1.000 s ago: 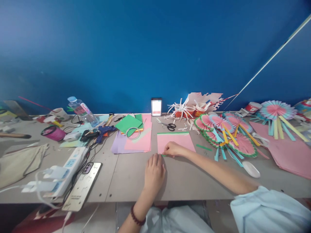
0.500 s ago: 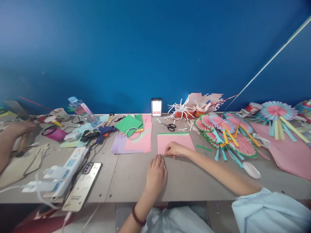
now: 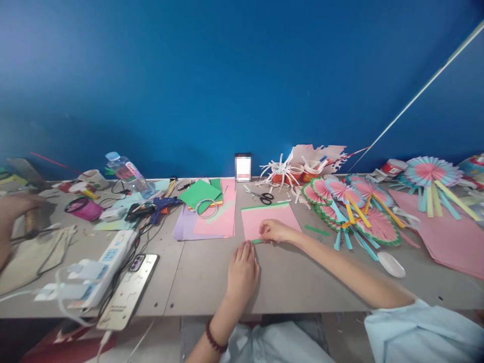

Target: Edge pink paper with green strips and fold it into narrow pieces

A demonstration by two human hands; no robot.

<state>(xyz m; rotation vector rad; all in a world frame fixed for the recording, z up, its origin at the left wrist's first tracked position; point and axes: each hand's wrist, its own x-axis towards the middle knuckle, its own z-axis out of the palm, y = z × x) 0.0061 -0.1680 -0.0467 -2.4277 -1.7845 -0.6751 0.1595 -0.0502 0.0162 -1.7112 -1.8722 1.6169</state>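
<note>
A sheet of pink paper (image 3: 270, 217) lies flat on the table before me, with a green paper strip (image 3: 264, 205) along its far edge. Another green strip (image 3: 257, 241) shows at its near left edge. My left hand (image 3: 244, 269) rests flat, palm down, its fingertips touching the near left corner. Over the near part of the sheet, my right hand (image 3: 275, 232) has its fingers curled and drawn together by the near strip; whatever is between them is hidden. One loose green strip (image 3: 317, 230) lies to the right. Black-handled scissors (image 3: 260, 194) lie beyond the sheet.
Pink and green paper fans (image 3: 351, 201) crowd the right, beside a white oval dish (image 3: 391, 265). Coloured paper sheets (image 3: 215, 224) with a roll of tape (image 3: 206, 208) lie left. Farther left are a power strip (image 3: 109, 267), a phone (image 3: 128, 292) and another person's hand (image 3: 22, 206).
The pink sheet has turned slightly and shifted left. My right hand has lifted a little off the near edge, showing more green strip. My left hand has barely moved.
</note>
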